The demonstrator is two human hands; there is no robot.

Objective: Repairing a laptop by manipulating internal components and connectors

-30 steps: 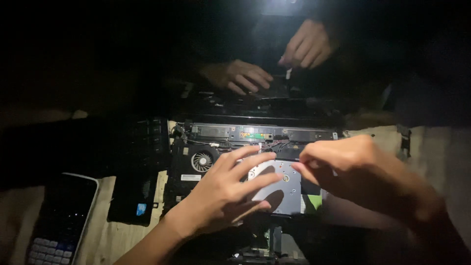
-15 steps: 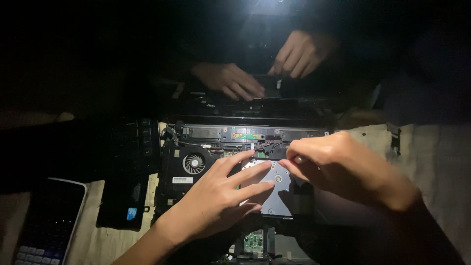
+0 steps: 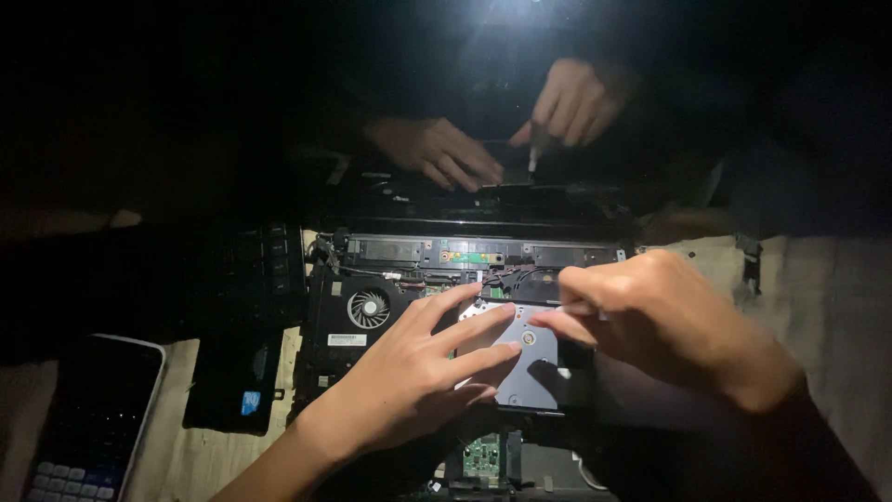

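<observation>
The left hand (image 3: 409, 381) is pressing spread fingers on the silver drive (image 3: 530, 367) at the open laptop's (image 3: 372, 316) centre; the right hand (image 3: 650, 316), at 3 o'clock, is pinching its edge. The drive has slid toward 12 o'clock since before.

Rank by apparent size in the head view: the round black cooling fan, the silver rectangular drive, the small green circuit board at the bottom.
1. Silver rectangular drive, though hands cover part of it.
2. Round black cooling fan.
3. Small green circuit board, partly in shadow, so unsure against the fan.

The hard drive (image 3: 530, 367) is silvery grey. The laptop chassis (image 3: 372, 325) is black, its cooling fan (image 3: 369, 308) grey-bladed. A small circuit board (image 3: 481, 455) is green. The calculator (image 3: 88, 418) is black with pale keys.
</observation>
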